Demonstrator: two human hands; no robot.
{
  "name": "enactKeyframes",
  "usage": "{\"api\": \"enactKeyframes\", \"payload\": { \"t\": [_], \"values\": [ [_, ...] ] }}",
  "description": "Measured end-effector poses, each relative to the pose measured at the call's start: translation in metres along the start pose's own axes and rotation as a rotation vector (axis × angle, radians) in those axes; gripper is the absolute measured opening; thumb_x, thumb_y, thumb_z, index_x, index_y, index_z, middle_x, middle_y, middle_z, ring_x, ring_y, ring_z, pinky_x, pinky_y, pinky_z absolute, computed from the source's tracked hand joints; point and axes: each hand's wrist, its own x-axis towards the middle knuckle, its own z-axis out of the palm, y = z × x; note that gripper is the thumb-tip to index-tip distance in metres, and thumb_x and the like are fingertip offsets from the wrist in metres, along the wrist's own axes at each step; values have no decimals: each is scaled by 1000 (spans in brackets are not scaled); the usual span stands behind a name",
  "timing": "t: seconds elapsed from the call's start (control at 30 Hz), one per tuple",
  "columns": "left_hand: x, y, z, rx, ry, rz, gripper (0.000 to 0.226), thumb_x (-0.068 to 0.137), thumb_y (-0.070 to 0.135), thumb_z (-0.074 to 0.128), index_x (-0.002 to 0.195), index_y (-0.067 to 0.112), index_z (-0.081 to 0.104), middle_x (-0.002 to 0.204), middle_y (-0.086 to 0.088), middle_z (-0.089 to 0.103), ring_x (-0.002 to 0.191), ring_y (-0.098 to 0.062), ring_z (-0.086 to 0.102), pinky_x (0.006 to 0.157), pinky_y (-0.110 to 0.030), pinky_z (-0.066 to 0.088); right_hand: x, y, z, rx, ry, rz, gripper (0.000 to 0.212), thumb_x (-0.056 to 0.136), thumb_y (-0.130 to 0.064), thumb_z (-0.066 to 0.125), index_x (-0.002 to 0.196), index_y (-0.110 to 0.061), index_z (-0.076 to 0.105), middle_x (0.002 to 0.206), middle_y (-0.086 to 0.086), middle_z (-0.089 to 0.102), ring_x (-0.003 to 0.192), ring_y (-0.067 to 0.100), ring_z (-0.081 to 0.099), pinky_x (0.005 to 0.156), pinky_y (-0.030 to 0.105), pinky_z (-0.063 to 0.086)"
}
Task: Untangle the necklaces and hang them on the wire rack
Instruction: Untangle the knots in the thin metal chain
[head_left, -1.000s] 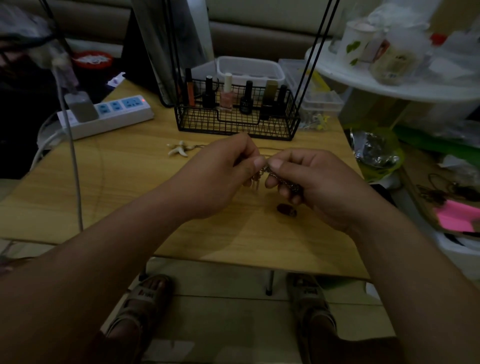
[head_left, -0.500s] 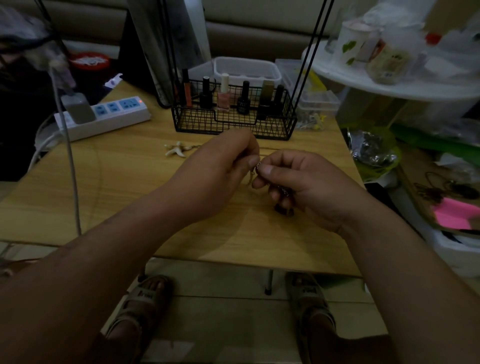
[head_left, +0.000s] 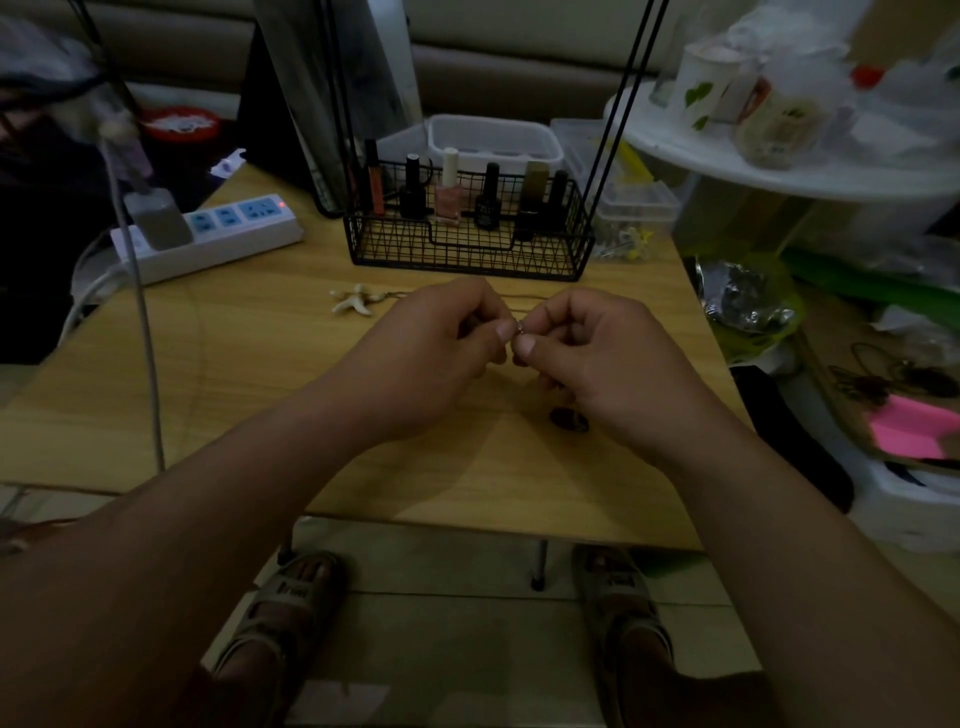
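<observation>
The floor (head_left: 467, 623) is pale tile; two sandalled feet (head_left: 291, 613) stand on it at the near edge. A brown sofa (head_left: 519, 67) runs along the far wall. A white round shelf (head_left: 779, 166) loaded with cups and wrappers stands at the right, with bags and boxes below it.

The table (head_left: 234, 374) is light wood grain and fills the centre. At its far edge stands the rack (head_left: 467, 249), a black wire basket with thin uprights rising out of view; nail-polish bottles (head_left: 447, 192) stand upright inside it. A white power strip (head_left: 228, 234) lies far left, one plug inserted, a cable hanging toward the near side.

The left hand (head_left: 431, 358) and right hand (head_left: 608, 358) meet above the table centre, just near of the rack, fingers curled. Both pinch a small metal part of the necklace (head_left: 519, 328) between thumb and forefinger.

A thin cord (head_left: 524, 297) lies on the table far of the hands, long axis left to right. Its left end reaches a pale starfish pendant (head_left: 354, 301). A dark oval pendant (head_left: 570, 420) lies on the table near the right wrist. Which strand joins which pendant cannot be told.
</observation>
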Motion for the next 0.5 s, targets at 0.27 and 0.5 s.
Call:
{"api": "enactKeyframes", "payload": {
  "t": [0.27,0.5],
  "values": [
    [-3,3,0,5,-16,-21,11,106,27,54,98,27,61,84,10,67,73,0,61,64,-21,47,0,-3,2,48,4,26,6,100,-20,67,102,-18,71,87,0,77,73,11,73,76,47,61],
    [-3,5,-1,-25,-3,1,11,103,23,58,92,26,59,78,4,64,63,-3,53,54,-23,44,0,-2,2,-5,41,-3,9,100,-25,65,96,-21,72,89,-2,78,86,16,73,87,51,59]
  ]
}}
